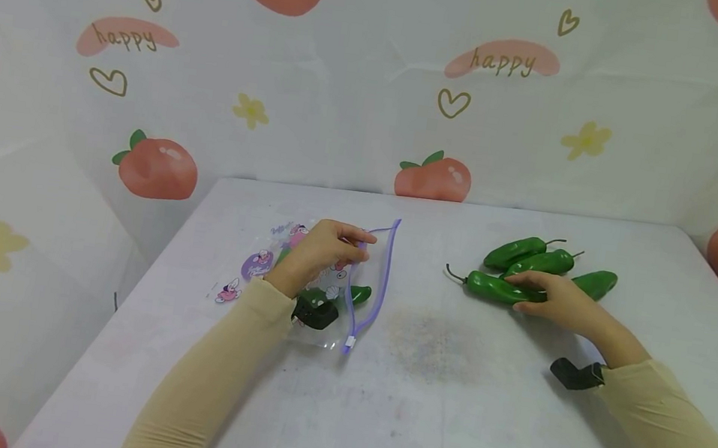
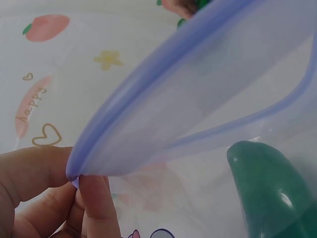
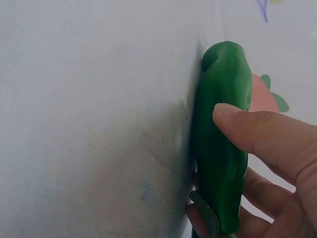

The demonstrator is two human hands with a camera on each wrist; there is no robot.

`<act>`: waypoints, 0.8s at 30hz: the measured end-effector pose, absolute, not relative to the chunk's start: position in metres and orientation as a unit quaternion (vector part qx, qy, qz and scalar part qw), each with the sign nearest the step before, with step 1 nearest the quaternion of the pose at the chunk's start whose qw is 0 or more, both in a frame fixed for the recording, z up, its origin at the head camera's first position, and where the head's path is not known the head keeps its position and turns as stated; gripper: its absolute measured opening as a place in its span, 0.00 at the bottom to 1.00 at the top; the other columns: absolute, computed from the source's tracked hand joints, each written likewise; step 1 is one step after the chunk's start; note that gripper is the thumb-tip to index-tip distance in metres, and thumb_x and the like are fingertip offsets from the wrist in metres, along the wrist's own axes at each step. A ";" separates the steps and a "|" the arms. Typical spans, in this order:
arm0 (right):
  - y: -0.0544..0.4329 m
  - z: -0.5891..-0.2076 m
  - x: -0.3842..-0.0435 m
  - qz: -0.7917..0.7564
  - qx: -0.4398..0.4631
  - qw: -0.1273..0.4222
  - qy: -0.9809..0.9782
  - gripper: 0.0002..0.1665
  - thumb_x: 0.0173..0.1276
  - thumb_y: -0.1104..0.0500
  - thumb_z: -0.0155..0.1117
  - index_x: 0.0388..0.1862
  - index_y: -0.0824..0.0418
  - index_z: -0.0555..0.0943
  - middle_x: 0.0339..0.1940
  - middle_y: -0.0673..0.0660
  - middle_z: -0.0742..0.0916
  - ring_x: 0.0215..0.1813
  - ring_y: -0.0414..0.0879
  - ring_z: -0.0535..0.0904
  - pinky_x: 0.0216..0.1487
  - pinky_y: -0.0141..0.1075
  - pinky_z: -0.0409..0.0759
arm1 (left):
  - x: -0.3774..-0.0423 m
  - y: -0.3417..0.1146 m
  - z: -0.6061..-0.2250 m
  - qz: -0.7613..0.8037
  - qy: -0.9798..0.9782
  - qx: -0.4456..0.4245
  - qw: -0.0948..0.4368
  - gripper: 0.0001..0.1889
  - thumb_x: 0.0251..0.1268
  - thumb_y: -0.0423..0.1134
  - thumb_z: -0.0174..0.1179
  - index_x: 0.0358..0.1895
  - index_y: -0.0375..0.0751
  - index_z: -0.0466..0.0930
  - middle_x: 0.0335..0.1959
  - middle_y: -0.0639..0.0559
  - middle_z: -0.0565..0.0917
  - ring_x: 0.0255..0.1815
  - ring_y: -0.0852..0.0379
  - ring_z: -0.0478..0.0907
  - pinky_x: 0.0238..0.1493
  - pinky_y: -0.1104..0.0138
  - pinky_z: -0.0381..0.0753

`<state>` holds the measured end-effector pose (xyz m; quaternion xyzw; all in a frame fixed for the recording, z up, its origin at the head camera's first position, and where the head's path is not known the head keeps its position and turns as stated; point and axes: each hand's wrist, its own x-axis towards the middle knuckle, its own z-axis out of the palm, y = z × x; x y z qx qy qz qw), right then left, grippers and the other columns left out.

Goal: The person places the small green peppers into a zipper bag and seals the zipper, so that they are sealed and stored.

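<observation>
Head view: On the tabletop (image 1: 385, 439), the left hand (image 1: 321, 251) is positioned at the mouth of a clear zip bag (image 1: 333, 275); its purple zip strip (image 1: 385, 280) stands apart. Green peppers (image 1: 359, 296) show inside; their number cannot be told. At the right, the right hand (image 1: 560, 303) holds the nearest pepper (image 1: 493, 288), beside further loose peppers (image 1: 541, 263).

Left wrist view: Thumb and finger pinch one zip edge. The opposite edge is separated from it, and a pepper shows through the film.

Right wrist view: The thumb presses one side of the held pepper; fingers wrap behind, near the stem (image 3: 205, 213). Contact with the tabletop cannot be confirmed.

Step in hand (judged): pepper pickup with the bag mouth held apart. The next move calls for a secure grip and a steady zip edge.
</observation>
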<state>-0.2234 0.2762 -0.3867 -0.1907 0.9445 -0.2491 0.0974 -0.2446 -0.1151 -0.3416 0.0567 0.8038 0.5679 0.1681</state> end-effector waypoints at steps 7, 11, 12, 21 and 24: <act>0.277 -0.387 -0.223 -0.249 -0.190 0.095 0.945 0.29 0.62 0.54 0.70 0.60 0.65 0.77 0.59 0.71 0.79 0.61 0.68 0.72 0.58 0.63 0.68 | -0.243 -0.115 -0.341 0.570 0.803 0.060 0.166 0.15 0.60 0.28 0.63 0.51 0.35 0.83 0.25 0.52 0.76 0.19 0.59 0.62 0.25 0.69 0.66; 0.276 -0.387 -0.223 -0.246 -0.190 0.095 0.946 0.29 0.62 0.54 0.70 0.59 0.65 0.77 0.59 0.71 0.79 0.61 0.68 0.72 0.58 0.63 0.68 | -0.243 -0.115 -0.340 0.571 0.802 0.061 0.164 0.15 0.59 0.28 0.63 0.51 0.35 0.83 0.25 0.52 0.75 0.19 0.59 0.62 0.25 0.69 0.66; 0.276 -0.387 -0.223 -0.245 -0.190 0.095 0.946 0.29 0.62 0.54 0.70 0.59 0.65 0.77 0.59 0.71 0.79 0.61 0.68 0.72 0.58 0.63 0.69 | -0.243 -0.115 -0.340 0.571 0.802 0.062 0.163 0.15 0.59 0.28 0.63 0.51 0.35 0.83 0.24 0.53 0.75 0.19 0.59 0.62 0.25 0.69 0.66; 0.276 -0.385 -0.223 -0.243 -0.194 0.097 0.945 0.28 0.63 0.54 0.69 0.59 0.66 0.77 0.58 0.72 0.79 0.60 0.67 0.73 0.57 0.62 0.70 | -0.243 -0.114 -0.339 0.569 0.806 0.062 0.155 0.15 0.60 0.27 0.63 0.51 0.34 0.83 0.24 0.52 0.72 0.19 0.59 0.63 0.24 0.70 0.67; 0.276 -0.384 -0.223 -0.243 -0.195 0.095 0.945 0.28 0.63 0.54 0.69 0.58 0.66 0.78 0.57 0.71 0.80 0.60 0.67 0.74 0.57 0.62 0.70 | -0.243 -0.114 -0.339 0.570 0.805 0.060 0.154 0.15 0.59 0.27 0.63 0.51 0.34 0.83 0.24 0.52 0.72 0.19 0.59 0.63 0.23 0.70 0.67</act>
